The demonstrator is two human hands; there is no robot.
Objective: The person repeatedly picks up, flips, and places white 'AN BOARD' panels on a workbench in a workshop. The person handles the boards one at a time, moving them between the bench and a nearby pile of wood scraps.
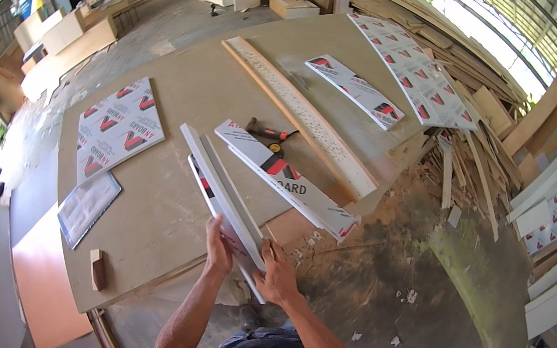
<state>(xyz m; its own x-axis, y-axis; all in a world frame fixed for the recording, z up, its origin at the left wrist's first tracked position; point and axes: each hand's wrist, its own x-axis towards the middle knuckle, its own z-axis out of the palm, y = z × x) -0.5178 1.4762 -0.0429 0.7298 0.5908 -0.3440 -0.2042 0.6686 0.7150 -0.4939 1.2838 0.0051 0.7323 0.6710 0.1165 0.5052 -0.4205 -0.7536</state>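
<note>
My left hand (221, 246) and my right hand (278, 273) are closed on the near end of a few long white boards (229, 191) turned on edge. The left grips the left face, the right the opposite side. A narrow gap shows between the boards toward their far end, which reaches over the worktable (196, 92). Right of them lies a film-covered white strip (317, 209) with red and black print. Just beyond it are a tool with a red and black handle (272, 133), perhaps a hammer, and a small yellow and black round thing (275, 149).
A long speckled strip with wooden edges (303, 120) crosses the table. Printed boards (124, 121) (356, 91) lie left and far right. A wooden block (98, 270) sits near the left edge. Scrap wood (477, 164) is piled at right, and white offcuts (406, 296) litter the floor.
</note>
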